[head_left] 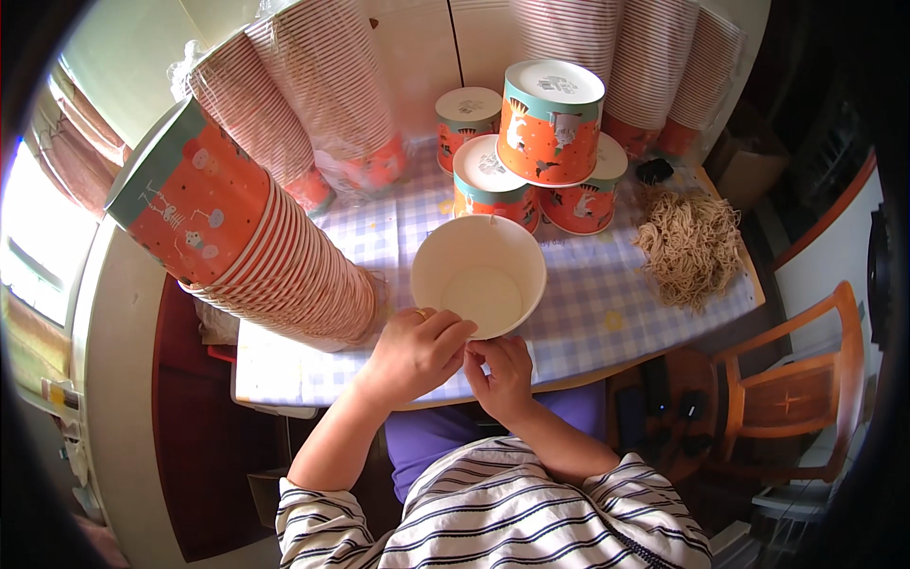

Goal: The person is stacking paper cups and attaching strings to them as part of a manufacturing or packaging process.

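So the spot being worked on is the near rim of the white-lined bucket (479, 251), which is stood mouth-up on the checked tablecloth (590, 302) and tipped a bit, it seems, toward the body. The left hand (422, 346) is curled closed over that near rim, just left of its middle, so the rim is being gripped there pretty clearly. The right hand (502, 379) is brought in right beside it, below the same rim, with thumb and finger close together; whether anything is pinched between them can't be told, since the fingertips are mostly hidden. The heap of cord (690, 248) is parked well to the right of the bucket, the tall stack of nested buckets (284, 256) is leaned just left of it, and some upside-down buckets (552, 133) are piled beyond it. For this sort of fiddly rim work, the wall is best backed up from inside and outside at once, as thin card would probably be creased by a one-sided push. A light hold is probably plenty; if the rim is squeezed hard, it may be bent oval. Better results would likely be had with the bucket's base kept planted and both fingertips kept in sight.
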Tool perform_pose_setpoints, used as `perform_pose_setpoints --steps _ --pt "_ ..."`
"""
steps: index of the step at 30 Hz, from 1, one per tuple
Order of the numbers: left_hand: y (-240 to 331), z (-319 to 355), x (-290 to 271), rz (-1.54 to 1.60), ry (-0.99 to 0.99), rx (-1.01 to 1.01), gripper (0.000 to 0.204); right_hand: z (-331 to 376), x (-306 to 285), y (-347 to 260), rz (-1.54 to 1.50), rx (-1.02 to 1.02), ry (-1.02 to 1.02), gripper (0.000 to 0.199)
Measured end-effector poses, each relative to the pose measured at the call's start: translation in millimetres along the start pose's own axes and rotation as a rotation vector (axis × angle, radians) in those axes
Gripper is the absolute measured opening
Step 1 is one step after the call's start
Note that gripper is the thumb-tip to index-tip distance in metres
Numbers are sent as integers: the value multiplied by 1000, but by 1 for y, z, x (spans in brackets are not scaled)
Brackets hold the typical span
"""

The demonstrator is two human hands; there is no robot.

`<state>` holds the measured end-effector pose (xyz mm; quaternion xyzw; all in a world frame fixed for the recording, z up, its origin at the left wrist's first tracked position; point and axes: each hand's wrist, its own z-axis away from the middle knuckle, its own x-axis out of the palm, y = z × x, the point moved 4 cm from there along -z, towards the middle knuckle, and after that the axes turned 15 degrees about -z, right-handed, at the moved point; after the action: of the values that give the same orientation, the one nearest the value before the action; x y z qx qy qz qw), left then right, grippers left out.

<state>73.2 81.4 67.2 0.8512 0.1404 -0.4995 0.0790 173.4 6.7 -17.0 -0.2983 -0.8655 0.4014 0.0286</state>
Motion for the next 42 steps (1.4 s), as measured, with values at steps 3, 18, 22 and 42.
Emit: perform_pose_setpoints --steps 3,18,22,42 --pt "1 1 1 -20 9 48 32 0 0 -1 8 6 2 17" --pt "-2 0 0 -76 -55 203 27 -4 0 -1 69 5 -20 14" --pt "-1 0 1 -82 -39 209 26 -3 0 -1 105 -13 -30 16" --pt "-4 -20 -17 -298 122 -375 29 -45 -72 93 -441 523 206 13"
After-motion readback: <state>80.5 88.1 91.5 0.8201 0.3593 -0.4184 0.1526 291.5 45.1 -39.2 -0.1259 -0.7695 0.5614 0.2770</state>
